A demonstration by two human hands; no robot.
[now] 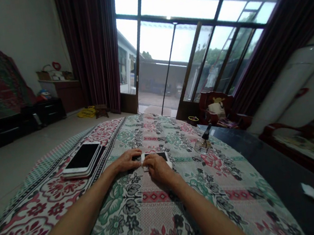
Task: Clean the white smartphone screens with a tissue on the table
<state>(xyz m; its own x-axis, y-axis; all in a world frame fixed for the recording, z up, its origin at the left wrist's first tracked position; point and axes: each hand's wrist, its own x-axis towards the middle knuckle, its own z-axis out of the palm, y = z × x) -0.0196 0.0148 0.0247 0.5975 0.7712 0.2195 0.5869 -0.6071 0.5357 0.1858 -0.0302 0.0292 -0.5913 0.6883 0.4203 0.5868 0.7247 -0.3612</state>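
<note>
A white smartphone [166,156] with a dark screen lies lengthwise across the patterned cloth in front of me. My left hand [127,160] is at its left end, fingers bent and closed against that edge. Reaching over the phone's near side, my right hand [157,167] covers part of the screen. Its fingertips are pressed together at the left end, close to my left fingers; whatever is between them is too small to make out. To the left sits a stack of phones [83,158], the top one white with a black screen.
A flowered cloth [169,215] covers the round table. Right of the phone stands a clear glass container [202,145] with a black-handled item. Crumpled white tissue [312,191] rests on the dark tabletop [281,178] at right. Glass doors [165,67] and wooden chairs [215,102] are beyond.
</note>
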